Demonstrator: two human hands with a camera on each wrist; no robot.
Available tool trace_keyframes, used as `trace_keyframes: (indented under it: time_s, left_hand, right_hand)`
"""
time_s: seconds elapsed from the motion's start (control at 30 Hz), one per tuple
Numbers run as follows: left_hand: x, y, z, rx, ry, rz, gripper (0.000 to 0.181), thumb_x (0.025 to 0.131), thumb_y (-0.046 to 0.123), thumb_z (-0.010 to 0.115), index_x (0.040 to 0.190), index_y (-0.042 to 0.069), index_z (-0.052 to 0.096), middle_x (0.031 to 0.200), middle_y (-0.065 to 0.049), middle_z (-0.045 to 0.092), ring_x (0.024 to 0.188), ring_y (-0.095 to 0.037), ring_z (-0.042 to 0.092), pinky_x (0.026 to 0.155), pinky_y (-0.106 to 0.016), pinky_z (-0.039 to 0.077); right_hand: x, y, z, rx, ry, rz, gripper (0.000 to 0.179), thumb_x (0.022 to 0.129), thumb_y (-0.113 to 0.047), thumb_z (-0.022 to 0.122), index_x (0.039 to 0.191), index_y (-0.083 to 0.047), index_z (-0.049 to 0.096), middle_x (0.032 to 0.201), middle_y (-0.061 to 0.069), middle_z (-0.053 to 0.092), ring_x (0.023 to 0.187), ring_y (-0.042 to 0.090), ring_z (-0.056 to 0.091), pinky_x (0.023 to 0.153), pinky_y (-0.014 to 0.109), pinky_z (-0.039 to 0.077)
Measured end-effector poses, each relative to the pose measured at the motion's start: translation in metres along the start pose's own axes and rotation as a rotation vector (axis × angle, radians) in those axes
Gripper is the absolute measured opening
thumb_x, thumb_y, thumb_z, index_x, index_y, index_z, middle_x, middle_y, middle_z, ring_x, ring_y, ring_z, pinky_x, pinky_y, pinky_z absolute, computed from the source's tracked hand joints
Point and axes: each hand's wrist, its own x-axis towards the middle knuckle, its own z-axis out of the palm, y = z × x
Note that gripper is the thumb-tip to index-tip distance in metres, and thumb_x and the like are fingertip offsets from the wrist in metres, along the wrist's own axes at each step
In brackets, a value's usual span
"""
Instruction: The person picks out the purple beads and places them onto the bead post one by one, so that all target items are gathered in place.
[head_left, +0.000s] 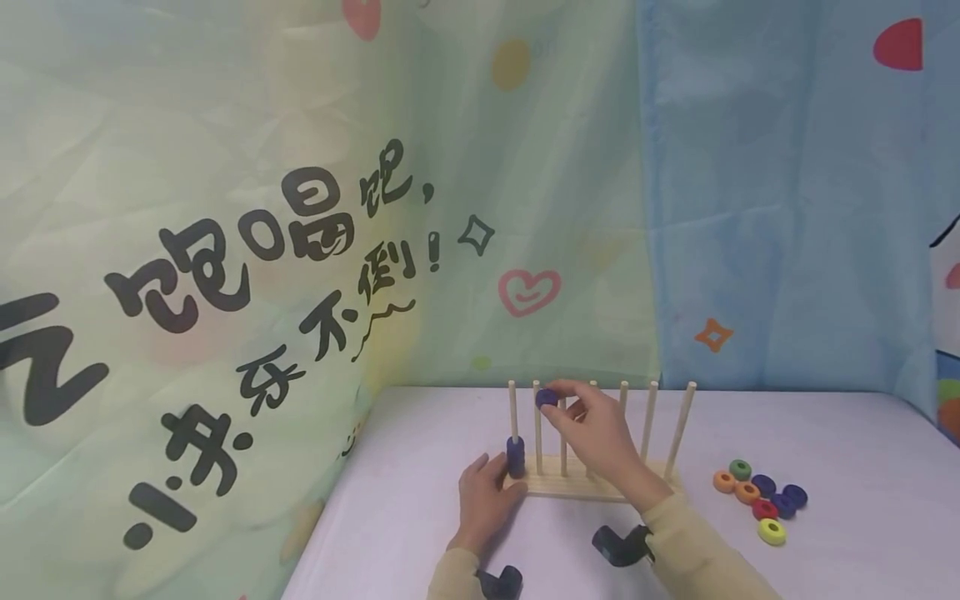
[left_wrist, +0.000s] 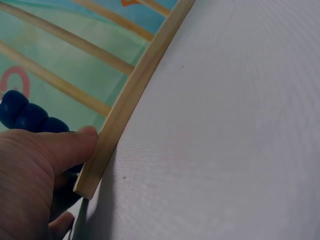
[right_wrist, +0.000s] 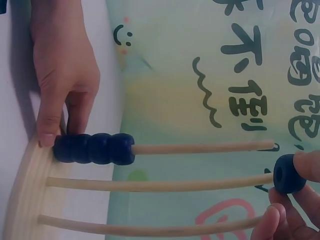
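Observation:
A wooden peg rack with several upright rods stands on the table. Stacked at the foot of its leftmost rod are several dark blue beads. My left hand grips the rack's left end, its thumb against the front edge of the base; some of its fingers are hidden behind. Up by the rod tops, my right hand pinches one blue bead between thumb and fingers. In the right wrist view, that bead's hole faces the tip of the second rod; whether they touch I cannot tell.
Loose beads lie in a group right of the rack: a green one, a red one, a yellow one, orange ones and blue ones. A printed curtain hangs behind the white table.

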Motion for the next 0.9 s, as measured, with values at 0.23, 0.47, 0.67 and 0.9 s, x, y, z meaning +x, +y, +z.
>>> trace_keyframes:
  time_s: [0.23,0.47,0.67,0.9]
  left_hand:
    - [0.001,0.002,0.000,0.014,0.008,0.022,0.040,0.078,0.026,0.075,0.118,0.019,0.070,0.123,-0.004,0.069,0.128,-0.039,0.049,0.109,-0.062,0.030]
    - [0.002,0.002,-0.003,0.008,-0.002,0.005,0.043,0.079,0.026,0.076,0.121,0.018,0.069,0.123,-0.004,0.068,0.129,-0.039,0.048,0.110,-0.061,0.029]
    - [0.001,0.002,-0.002,0.004,-0.008,-0.008,0.043,0.080,0.027,0.076,0.122,0.019,0.068,0.125,-0.004,0.067,0.130,-0.038,0.047,0.111,-0.061,0.028]
    - [0.000,0.001,-0.001,0.000,-0.017,-0.007,0.045,0.080,0.029,0.076,0.122,0.017,0.068,0.125,-0.005,0.067,0.130,-0.037,0.047,0.111,-0.060,0.028]
  right_hand:
    - [0.008,-0.009,0.002,-0.025,-0.009,-0.010,0.031,0.085,-0.019,0.075,0.115,-0.013,0.070,0.103,0.002,0.070,0.069,0.011,0.061,0.055,0.024,0.050]
    - [0.017,-0.016,0.003,-0.016,-0.036,-0.016,0.032,0.088,-0.023,0.073,0.118,-0.013,0.068,0.108,0.001,0.072,0.069,0.010,0.060,0.056,0.025,0.050]
    - [0.020,-0.020,0.003,-0.017,-0.035,-0.020,0.030,0.088,-0.024,0.072,0.117,-0.015,0.069,0.107,0.000,0.072,0.066,0.011,0.060,0.054,0.026,0.050]
    - [0.026,-0.024,0.009,0.015,-0.045,-0.016,0.032,0.088,-0.020,0.072,0.119,-0.012,0.068,0.108,0.004,0.071,0.070,0.012,0.062,0.055,0.025,0.051]
